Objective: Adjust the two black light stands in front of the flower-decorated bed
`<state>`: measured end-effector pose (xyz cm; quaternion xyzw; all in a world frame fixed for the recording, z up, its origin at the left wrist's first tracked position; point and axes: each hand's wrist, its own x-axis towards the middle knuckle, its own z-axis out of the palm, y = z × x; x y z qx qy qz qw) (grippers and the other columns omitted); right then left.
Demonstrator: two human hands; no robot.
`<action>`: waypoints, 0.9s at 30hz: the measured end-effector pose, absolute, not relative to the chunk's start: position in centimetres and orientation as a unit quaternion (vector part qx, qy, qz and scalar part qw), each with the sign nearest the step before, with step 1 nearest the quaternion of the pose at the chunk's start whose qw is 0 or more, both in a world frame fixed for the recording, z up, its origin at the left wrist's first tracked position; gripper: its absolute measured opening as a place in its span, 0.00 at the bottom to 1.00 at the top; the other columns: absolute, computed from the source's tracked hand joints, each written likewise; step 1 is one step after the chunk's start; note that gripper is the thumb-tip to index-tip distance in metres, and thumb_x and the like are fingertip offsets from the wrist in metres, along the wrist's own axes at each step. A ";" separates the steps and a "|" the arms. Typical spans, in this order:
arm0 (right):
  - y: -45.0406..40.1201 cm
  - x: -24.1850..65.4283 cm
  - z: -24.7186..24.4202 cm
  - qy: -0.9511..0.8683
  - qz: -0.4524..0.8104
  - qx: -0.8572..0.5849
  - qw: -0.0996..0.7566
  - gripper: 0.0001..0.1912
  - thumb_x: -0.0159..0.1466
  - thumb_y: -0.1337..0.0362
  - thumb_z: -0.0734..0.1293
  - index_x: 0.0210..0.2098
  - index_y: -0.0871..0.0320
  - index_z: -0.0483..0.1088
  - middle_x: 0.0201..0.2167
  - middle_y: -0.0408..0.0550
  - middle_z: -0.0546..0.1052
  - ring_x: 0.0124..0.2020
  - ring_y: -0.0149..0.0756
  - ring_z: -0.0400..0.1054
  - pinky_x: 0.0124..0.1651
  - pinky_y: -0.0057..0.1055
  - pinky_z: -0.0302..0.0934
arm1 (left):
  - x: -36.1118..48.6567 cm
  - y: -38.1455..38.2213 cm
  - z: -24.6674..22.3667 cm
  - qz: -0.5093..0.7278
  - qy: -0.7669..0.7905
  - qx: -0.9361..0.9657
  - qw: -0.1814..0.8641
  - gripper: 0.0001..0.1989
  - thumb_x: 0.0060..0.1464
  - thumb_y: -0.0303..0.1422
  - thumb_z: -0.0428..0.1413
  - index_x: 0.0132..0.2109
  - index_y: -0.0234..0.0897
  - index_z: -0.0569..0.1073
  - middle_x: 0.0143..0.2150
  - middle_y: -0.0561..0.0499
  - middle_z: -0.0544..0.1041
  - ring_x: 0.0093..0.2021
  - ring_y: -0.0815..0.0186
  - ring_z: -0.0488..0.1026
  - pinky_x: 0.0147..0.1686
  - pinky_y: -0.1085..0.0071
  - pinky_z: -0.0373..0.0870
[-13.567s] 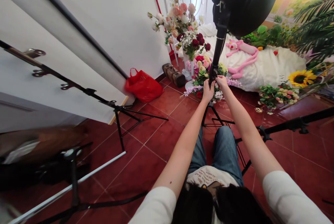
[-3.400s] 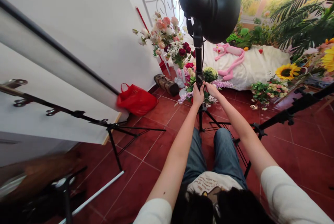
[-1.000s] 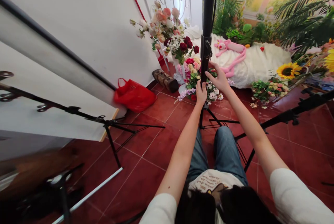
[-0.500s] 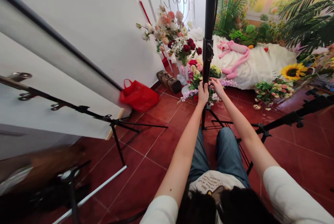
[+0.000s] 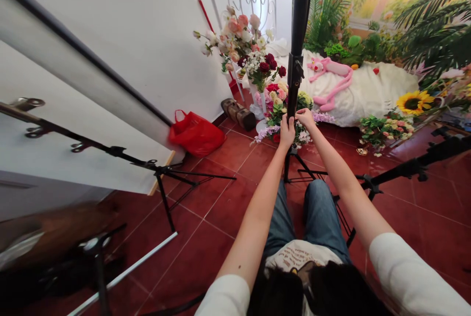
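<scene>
Upright in front of me stands a black light stand (image 5: 295, 41), its legs spread on the floor between my knees. A dark round head at its top is cut off by the frame edge. My left hand (image 5: 287, 132) is wrapped round the lower pole. At the same height, on the pole's right side, the fingers of my right hand (image 5: 306, 118) are pinched together against it. Whatever lies between those fingertips is hidden. Higher on the pole a clamp collar with a small lever (image 5: 296, 71) shows. Bouquets of artificial flowers (image 5: 274, 97) stand just behind the pole.
More tripod stands flank me, one at left (image 5: 162, 169) and one at right (image 5: 390, 171). A red bag (image 5: 197, 134) leans by the wall. A bed with white cover (image 5: 386, 90) bears a pink plush toy (image 5: 333, 73). A white rod (image 5: 140, 262) lies low at left.
My right hand's fingers have drawn in closer together against the pole. The left hand keeps its hold, and the stand's upper part sits slightly further right in view.
</scene>
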<state>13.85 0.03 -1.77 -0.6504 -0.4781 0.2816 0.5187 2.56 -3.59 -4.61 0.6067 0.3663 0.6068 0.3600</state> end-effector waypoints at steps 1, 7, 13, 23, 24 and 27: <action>0.1 13.8 -1.6 -0.464 0.292 -0.671 0.498 0.13 0.50 0.63 0.75 0.26 0.57 0.66 0.21 0.39 0.69 0.27 0.33 0.65 0.37 0.31 0.63 | 2.6 -3.6 -4.6 0.607 0.367 0.606 0.360 0.35 0.57 0.66 0.39 0.45 0.40 0.71 0.43 0.44 0.77 0.48 0.60 0.73 0.56 0.60 0.67; -1.6 13.1 -1.3 -0.355 0.536 -0.540 0.543 0.07 0.57 0.60 0.71 0.32 0.56 0.71 0.24 0.39 0.74 0.25 0.28 0.64 0.32 0.26 0.61 | 2.7 -3.3 -5.0 0.605 0.375 0.602 0.361 0.35 0.58 0.64 0.40 0.47 0.39 0.72 0.42 0.43 0.78 0.47 0.59 0.74 0.56 0.58 0.68; -3.5 12.3 -2.3 -0.285 0.594 -0.439 0.611 0.17 0.58 0.47 0.71 0.29 0.53 0.68 0.27 0.44 0.76 0.36 0.37 0.74 0.40 0.33 0.71 | 2.7 -3.3 -5.1 0.607 0.371 0.596 0.372 0.32 0.58 0.63 0.41 0.46 0.40 0.71 0.43 0.44 0.77 0.48 0.60 0.76 0.56 0.59 0.70; -4.0 11.3 -5.3 -0.347 0.547 -0.411 0.641 0.26 0.60 0.36 0.64 0.36 0.53 0.70 0.37 0.52 0.80 0.49 0.42 0.75 0.47 0.38 0.74 | 2.7 -3.6 -5.3 0.605 0.375 0.598 0.368 0.32 0.59 0.63 0.40 0.45 0.40 0.69 0.44 0.44 0.77 0.49 0.60 0.75 0.56 0.59 0.69; -3.7 11.2 -5.5 -0.353 0.543 -0.418 0.637 0.27 0.60 0.34 0.63 0.36 0.53 0.70 0.37 0.51 0.80 0.48 0.42 0.75 0.46 0.37 0.74 | 2.7 -3.5 -5.3 0.603 0.377 0.598 0.368 0.31 0.59 0.63 0.40 0.45 0.40 0.69 0.44 0.44 0.77 0.49 0.60 0.75 0.56 0.60 0.69; -2.8 10.9 -5.8 -0.378 0.498 -0.464 0.627 0.31 0.59 0.31 0.61 0.37 0.53 0.70 0.34 0.49 0.79 0.43 0.40 0.76 0.42 0.35 0.73 | 2.7 -3.4 -5.5 0.600 0.381 0.599 0.369 0.30 0.60 0.61 0.41 0.45 0.41 0.70 0.43 0.45 0.77 0.49 0.61 0.76 0.56 0.60 0.69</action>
